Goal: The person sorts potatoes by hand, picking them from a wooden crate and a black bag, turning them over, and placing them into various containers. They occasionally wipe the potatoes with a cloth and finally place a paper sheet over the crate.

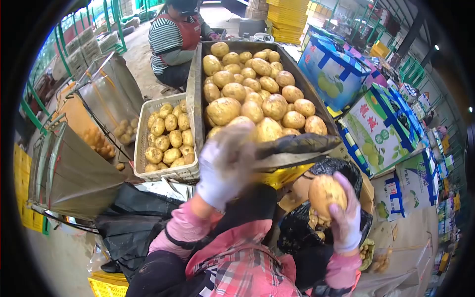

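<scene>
My right hand [348, 220], in a pale glove, holds a large potato [326, 194] above a black plastic bag [292, 232] with small potatoes inside. My left hand [225, 161], also gloved and dirty at the fingers, is smeared by motion over the near edge of a dark-rimmed tray [197, 99]. Its fingers overlap the potatoes there, and I cannot tell whether it holds one. Many washed-looking yellow potatoes [252, 110] fill the tray. A dark cloth-like wrap [302, 143] covers the tray's front rim.
Left of the tray stands a cream plastic crate [141, 141] of potatoes. Mesh sacks [74, 171] hang on frames farther left. Another person [173, 44] sits beyond the crate. Printed fruit boxes [378, 128] line the right, and yellow crates [286, 20] are stacked behind.
</scene>
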The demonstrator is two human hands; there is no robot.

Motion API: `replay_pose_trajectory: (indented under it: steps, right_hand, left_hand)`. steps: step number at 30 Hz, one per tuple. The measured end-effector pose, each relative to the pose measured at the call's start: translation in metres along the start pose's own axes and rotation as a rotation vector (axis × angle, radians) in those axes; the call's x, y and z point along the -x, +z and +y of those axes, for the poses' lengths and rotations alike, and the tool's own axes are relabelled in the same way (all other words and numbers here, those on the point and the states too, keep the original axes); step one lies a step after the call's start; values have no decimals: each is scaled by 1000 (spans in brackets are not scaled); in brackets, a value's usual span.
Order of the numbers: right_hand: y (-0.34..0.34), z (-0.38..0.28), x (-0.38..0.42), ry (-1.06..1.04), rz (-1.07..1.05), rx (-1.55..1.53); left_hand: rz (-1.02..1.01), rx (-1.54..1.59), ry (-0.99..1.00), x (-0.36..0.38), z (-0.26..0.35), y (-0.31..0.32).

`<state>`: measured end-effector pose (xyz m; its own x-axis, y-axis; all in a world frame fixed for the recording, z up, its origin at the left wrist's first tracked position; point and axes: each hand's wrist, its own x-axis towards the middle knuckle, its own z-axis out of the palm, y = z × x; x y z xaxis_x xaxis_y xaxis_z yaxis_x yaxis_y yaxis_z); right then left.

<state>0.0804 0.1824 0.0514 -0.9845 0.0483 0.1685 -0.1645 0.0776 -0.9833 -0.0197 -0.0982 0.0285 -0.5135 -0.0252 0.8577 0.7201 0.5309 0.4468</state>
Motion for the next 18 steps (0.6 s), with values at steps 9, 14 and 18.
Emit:
replay_pose_trajectory:
  steps: [9,14,18]
  right_hand:
    - [94,-17,-301,-696,-314,1069]
    - [110,45,-403,-91,-897,1365]
    - [100,49,-422,14,-739,1078]
  left_hand:
    - [-198,-408,-116,-3,-29,-4]
    - [-177,-453,-116,1,-34,-2]
    - [-150,-488,-96,-1,-35,1]
